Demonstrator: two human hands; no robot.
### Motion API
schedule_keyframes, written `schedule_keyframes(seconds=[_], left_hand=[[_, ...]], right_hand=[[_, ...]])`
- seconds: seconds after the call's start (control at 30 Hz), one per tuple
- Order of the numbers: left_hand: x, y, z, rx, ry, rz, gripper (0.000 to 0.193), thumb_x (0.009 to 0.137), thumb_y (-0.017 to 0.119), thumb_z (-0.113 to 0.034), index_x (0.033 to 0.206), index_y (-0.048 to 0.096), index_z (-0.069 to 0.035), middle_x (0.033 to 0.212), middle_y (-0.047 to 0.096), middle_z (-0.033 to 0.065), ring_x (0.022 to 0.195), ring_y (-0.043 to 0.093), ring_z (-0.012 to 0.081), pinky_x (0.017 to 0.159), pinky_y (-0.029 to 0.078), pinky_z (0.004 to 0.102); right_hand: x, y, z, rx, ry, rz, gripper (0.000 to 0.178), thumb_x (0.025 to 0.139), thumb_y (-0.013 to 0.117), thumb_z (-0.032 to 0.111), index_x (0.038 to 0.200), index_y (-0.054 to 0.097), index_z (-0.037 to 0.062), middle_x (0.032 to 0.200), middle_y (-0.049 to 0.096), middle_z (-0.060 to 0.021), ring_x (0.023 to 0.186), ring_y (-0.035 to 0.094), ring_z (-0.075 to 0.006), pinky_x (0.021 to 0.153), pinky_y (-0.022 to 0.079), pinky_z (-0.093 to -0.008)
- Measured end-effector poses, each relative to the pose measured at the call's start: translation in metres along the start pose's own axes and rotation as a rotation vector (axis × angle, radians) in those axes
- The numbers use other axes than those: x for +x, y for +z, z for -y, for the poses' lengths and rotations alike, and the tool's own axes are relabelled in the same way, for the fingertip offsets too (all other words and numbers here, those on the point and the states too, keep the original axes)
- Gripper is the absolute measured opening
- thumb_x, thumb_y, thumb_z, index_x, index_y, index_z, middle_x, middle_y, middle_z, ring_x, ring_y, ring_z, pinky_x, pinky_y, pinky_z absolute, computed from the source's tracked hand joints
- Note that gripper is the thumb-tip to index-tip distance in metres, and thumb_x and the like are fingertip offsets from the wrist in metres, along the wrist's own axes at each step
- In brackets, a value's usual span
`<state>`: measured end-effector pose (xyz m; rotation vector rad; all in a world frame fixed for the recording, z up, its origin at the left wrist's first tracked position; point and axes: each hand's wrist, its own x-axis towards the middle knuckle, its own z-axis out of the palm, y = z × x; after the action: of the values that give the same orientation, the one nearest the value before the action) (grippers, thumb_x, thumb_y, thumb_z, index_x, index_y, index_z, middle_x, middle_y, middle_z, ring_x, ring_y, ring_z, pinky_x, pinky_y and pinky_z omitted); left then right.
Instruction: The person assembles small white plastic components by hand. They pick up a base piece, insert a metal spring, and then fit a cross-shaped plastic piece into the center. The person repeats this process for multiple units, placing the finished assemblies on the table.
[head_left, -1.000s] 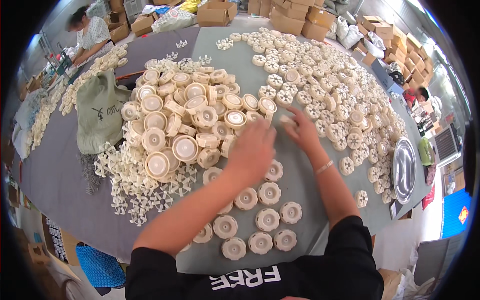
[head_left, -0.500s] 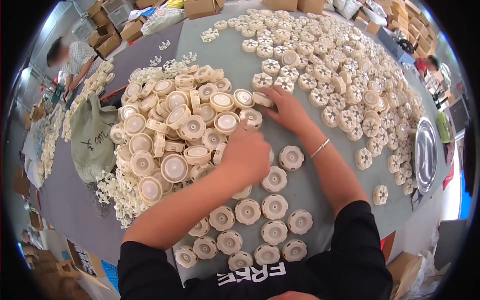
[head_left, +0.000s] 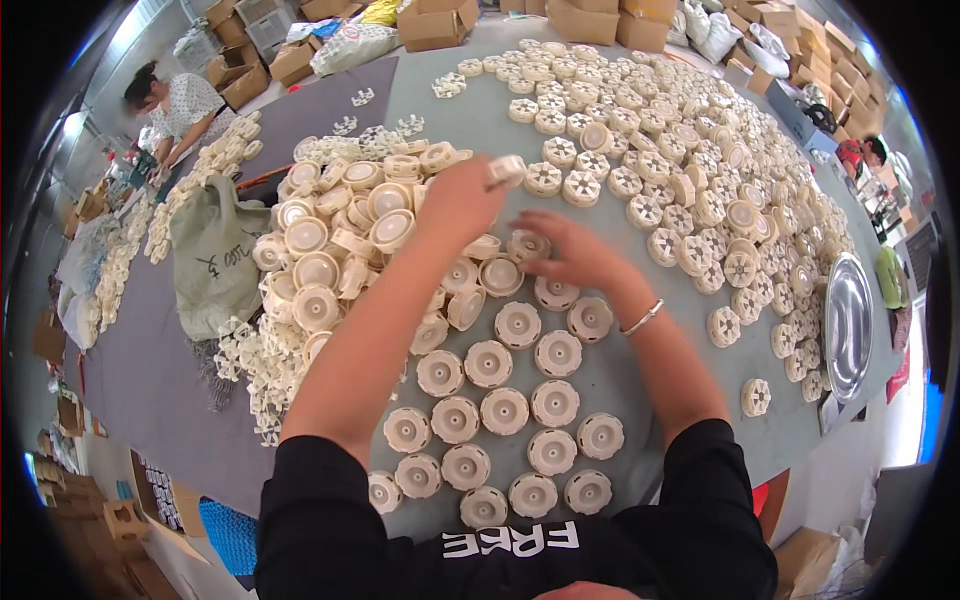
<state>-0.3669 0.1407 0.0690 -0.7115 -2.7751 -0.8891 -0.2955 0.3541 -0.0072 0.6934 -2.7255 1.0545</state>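
My left hand (head_left: 462,203) reaches across the pile of round cream plastic caps (head_left: 313,270). It is closed on one cream plastic cap (head_left: 507,170), held tilted above the far right edge of the pile. To its right and nearer, my right hand (head_left: 578,252) has its fingers around the side of another round cap (head_left: 527,246), close to the table. In front of my hands, several notched caps (head_left: 504,411) lie flat in loose rows, hollow side up. My left forearm hides part of the pile.
Many cream caps with spoked inserts (head_left: 660,190) cover the table's far right. White clip-like pieces (head_left: 275,375) lie beside a green cloth bag (head_left: 215,255). A shiny metal tray (head_left: 848,325) sits at the right edge. Two people work beyond the table; cardboard boxes (head_left: 437,24) stand behind.
My left hand has moved away from me and now holds a cap up. My right hand has come nearer, to another cap. More caps lie in the front rows, and the view has shifted slightly.
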Motion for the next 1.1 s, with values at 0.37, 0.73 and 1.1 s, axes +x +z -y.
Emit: schedule_keyframes(seconds=[0.37,0.73,1.1], left_hand=[[-0.374,-0.152,0.057,-0.405,-0.706,-0.110,0.040,0.100,0.073,-0.026,0.128,0.069,0.002,0.109,0.075,0.0079,0.096,0.068,0.0131,0.084,0.055,0.0312],[-0.426,-0.088,0.075,-0.066,-0.342,-0.250,0.038,0.092,0.073,-0.018,0.128,0.072,-0.005,0.109,0.066,0.0148,0.103,0.062,0.0354,0.092,0.050,0.0458],[-0.259,-0.030,0.038,0.078,0.148,-0.174,0.044,0.087,0.080,-0.024,0.127,0.068,-0.010,0.128,0.066,0.0114,0.120,0.063,0.0320,0.100,0.053,0.0437]], right_hand=[[-0.018,0.033,0.039,-0.124,0.048,0.078,0.051,0.089,0.078,0.049,0.118,0.076,0.0072,0.129,0.066,-0.0144,0.130,0.056,-0.0346,0.115,0.040,-0.0505],[-0.023,0.031,0.055,-0.328,-0.104,-0.307,0.042,0.092,0.078,0.030,0.125,0.064,0.0078,0.118,0.071,-0.0133,0.110,0.067,-0.0375,0.096,0.053,-0.0475],[0.017,0.051,0.075,-0.268,0.156,0.151,0.060,0.084,0.081,0.029,0.138,0.065,0.0098,0.128,0.072,-0.0185,0.119,0.067,-0.0376,0.102,0.053,-0.0468]])
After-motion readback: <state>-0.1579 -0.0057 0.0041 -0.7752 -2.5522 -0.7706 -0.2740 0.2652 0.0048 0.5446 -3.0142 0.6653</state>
